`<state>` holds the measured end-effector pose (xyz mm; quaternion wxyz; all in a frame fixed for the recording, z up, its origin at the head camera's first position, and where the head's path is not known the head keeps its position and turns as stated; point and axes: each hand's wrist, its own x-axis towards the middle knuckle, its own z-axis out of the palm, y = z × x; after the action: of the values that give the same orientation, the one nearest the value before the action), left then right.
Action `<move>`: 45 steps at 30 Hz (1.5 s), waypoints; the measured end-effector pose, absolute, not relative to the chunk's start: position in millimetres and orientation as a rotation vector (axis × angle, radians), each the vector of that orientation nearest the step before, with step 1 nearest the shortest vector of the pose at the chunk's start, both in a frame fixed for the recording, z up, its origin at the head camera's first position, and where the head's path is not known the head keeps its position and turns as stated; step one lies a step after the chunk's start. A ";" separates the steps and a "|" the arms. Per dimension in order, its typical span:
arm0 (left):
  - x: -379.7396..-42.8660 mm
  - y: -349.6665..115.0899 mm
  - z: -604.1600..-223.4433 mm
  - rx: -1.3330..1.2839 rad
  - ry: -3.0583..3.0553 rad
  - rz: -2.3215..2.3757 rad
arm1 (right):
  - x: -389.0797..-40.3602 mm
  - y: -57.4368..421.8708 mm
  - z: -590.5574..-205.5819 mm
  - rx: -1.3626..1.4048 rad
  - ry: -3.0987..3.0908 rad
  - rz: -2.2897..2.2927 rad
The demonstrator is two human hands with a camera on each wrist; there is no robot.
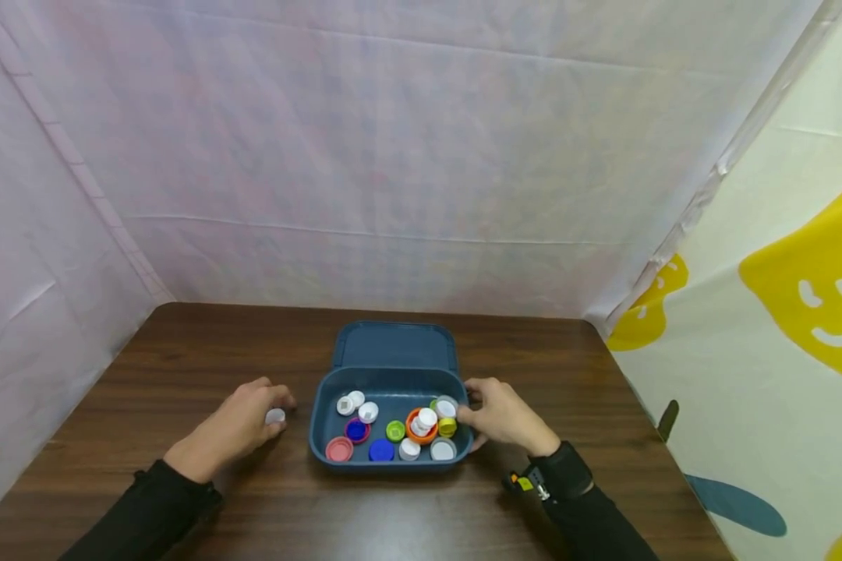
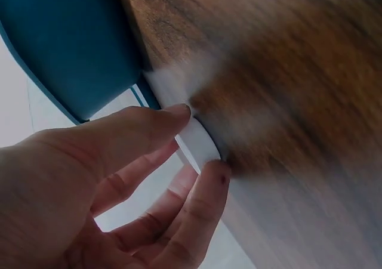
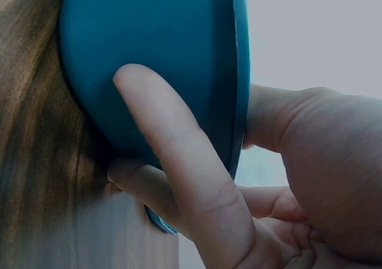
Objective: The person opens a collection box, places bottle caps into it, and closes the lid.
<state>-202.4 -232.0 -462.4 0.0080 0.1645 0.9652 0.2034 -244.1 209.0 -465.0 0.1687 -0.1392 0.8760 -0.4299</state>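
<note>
In the head view, my left hand (image 1: pixel 242 419) is left of a blue-grey plastic box (image 1: pixel 389 383), low over the table. It pinches a white bottle cap (image 1: pixel 275 416) between thumb and finger. The left wrist view shows the white cap (image 2: pixel 200 139) edge-on between the fingertips, close to the wood. At the box's right end my right hand (image 1: pixel 507 417) grips the wall, thumb over the rim and fingers against the outside. In the right wrist view, its fingers (image 3: pixel 173 138) lie along the outer box wall (image 3: pixel 161 24). The box stands on the table with its lid (image 1: pixel 396 344) folded back.
Several caps lie in the box, among them a pink cap (image 1: pixel 339 449), a blue cap (image 1: pixel 381 450), a green cap (image 1: pixel 395 431) and an orange ring-shaped cap (image 1: pixel 430 438). A brown wooden table (image 1: pixel 252 514) carries the box. White cloth (image 1: pixel 365 156) hangs behind it.
</note>
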 end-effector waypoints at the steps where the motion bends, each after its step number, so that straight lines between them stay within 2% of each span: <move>1: -202.8 -231.7 -462.5 0.500 3.014 0.632 | -244.0 208.9 -465.0 -0.395 2.490 -1.223; 25: -206.0 -227.8 -461.6 0.447 3.009 0.589 | -245.6 211.1 -465.8 -0.422 2.472 -1.245; 45: -196.8 -198.1 -430.6 0.728 3.265 0.737 | -246.3 211.1 -466.4 -0.414 2.465 -1.256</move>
<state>-196.8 -198.1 -430.6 -0.1415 0.2105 0.9436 0.2129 -246.3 211.1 -466.4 0.1715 -0.1458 0.8682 -0.4423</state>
